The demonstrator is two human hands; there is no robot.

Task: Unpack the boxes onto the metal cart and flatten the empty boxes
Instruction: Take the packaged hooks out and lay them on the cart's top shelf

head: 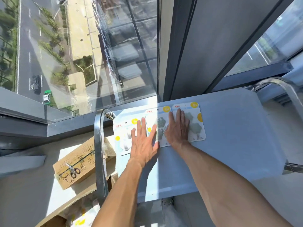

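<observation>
cardboard box (77,163): black handwriting, illegible | packet cards (195,122): red logos, unreadable

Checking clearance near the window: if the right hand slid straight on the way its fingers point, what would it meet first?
Beyond the right hand lies the rest of its card, then bare cart top, then probably the window frame; depth is unclear.
</observation>
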